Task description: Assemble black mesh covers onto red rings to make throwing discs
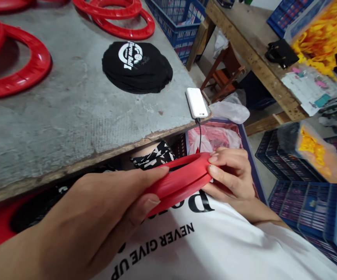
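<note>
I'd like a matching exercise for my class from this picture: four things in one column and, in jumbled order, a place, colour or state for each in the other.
Things
1. Red ring in front of the white shirt
2. Cloth disc
3. White device
4. Chair

Descriptions
A. On the grey table, with a black cable plugged in
B. On the floor, beyond the grey table
C. Gripped by the left hand and the right hand
D. Black, with white lettering

Right pairs: 1-C, 2-D, 3-A, 4-B.
</note>
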A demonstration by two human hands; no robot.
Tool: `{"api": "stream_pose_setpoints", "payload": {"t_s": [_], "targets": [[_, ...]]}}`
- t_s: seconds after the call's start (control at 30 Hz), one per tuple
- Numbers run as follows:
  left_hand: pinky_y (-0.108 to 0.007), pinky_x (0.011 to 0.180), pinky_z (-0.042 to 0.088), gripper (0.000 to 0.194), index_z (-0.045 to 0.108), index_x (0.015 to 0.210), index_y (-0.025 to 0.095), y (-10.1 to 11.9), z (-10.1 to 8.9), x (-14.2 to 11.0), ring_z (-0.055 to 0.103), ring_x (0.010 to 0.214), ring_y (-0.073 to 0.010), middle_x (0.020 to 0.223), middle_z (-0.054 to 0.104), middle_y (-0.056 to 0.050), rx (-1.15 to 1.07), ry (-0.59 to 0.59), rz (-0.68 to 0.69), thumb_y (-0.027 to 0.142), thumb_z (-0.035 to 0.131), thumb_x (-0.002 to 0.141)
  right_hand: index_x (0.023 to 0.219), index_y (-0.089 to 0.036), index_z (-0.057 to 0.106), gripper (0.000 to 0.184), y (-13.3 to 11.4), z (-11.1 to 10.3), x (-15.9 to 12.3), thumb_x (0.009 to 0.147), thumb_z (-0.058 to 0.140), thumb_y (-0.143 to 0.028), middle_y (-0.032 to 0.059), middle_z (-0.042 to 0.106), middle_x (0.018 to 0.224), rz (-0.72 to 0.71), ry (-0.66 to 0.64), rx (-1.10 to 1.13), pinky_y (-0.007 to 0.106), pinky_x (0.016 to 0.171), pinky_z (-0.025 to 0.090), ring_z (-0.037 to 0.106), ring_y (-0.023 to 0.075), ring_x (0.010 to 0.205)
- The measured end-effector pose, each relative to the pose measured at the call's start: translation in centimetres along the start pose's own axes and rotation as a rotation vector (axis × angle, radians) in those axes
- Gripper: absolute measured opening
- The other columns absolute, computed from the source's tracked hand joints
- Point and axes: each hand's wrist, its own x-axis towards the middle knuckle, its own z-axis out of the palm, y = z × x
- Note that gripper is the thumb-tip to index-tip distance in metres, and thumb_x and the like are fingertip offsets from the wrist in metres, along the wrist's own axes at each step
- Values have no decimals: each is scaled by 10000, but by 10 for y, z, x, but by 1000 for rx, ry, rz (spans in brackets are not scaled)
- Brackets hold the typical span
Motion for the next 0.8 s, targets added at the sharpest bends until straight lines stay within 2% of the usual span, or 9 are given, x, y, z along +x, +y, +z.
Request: {"api": "stream_pose_setpoints", "payload": {"t_s": [0.1, 0.17, 0.23, 0.3, 0.37, 0.5, 0.57, 0.67, 0.8], "targets": [[-262, 777, 596, 407, 552, 1376, 350, 0, -1, 1, 768, 917, -192, 1139, 785, 40, -12, -33, 22, 307, 445, 986, 1308, -330, 619, 469, 4, 8, -2, 855, 739, -341, 46, 623, 956, -37, 66, 45, 456, 757, 581, 621, 236, 867], [-266, 798, 598, 432, 535, 1391, 350, 0, -3, 1, 766, 924, -200, 1151, 778, 28, 3, -54, 42, 284, 463, 970, 1409, -303, 562, 602, 8, 14, -2, 840, 755, -351, 48, 618, 956, -56, 127, 103, 446, 754, 573, 607, 233, 862], [-284, 777, 605, 442, 520, 1395, 325, 0, -3, 0, 764, 908, -219, 1143, 776, -2, 40, -67, 69, 349, 517, 954, 1480, -295, 495, 695, 10, 17, -1, 840, 760, -358, 49, 616, 964, -29, 126, 143, 450, 768, 562, 605, 236, 874], [-322, 733, 615, 540, 497, 1406, 280, 0, -2, -1, 764, 881, -254, 1112, 780, -40, 103, -61, 95, 468, 600, 910, 1457, -309, 519, 650, 12, 19, 2, 854, 752, -372, 47, 617, 967, 8, 68, 155, 452, 782, 548, 613, 239, 892], [-360, 721, 623, 592, 497, 1392, 254, -1, 1, -2, 764, 874, -283, 1079, 783, -58, 182, -45, 79, 511, 634, 877, 1362, -305, 604, 531, 13, 21, 7, 859, 752, -392, 46, 620, 960, 11, 38, 169, 440, 776, 539, 624, 237, 893], [-361, 784, 625, 438, 506, 1350, 255, -5, 3, -4, 759, 971, -273, 1150, 767, -56, 245, -37, 23, 383, 541, 932, 1286, -259, 637, 485, 16, 30, 21, 835, 787, -355, 76, 672, 1063, -14, 26, 306, 444, 803, 561, 668, 243, 948], [-352, 834, 621, 420, 497, 1354, 233, -6, 0, -6, 749, 1027, -257, 1205, 751, -58, 232, -47, 9, 330, 519, 946, 1285, -224, 614, 494, 18, 35, 29, 832, 795, -304, 103, 697, 1119, -34, -37, 440, 452, 845, 575, 691, 254, 1006], [-360, 849, 619, 443, 512, 1356, 229, -6, -7, -8, 743, 1047, -261, 1237, 741, -57, 204, -48, -58, 342, 547, 930, 1217, -195, 589, 461, 23, 37, 46, 824, 812, -283, 114, 717, 1107, -36, -167, 611, 426, 861, 588, 710, 246, 1029], [-359, 809, 614, 446, 542, 1345, 261, -4, -17, -14, 745, 1010, -268, 1219, 745, -54, 187, -51, -147, 381, 578, 918, 1067, -190, 580, 454, 23, 33, 81, 781, 845, -424, 79, 721, 1043, 16, -437, 692, 327, 786, 578, 717, 202, 939]]}}
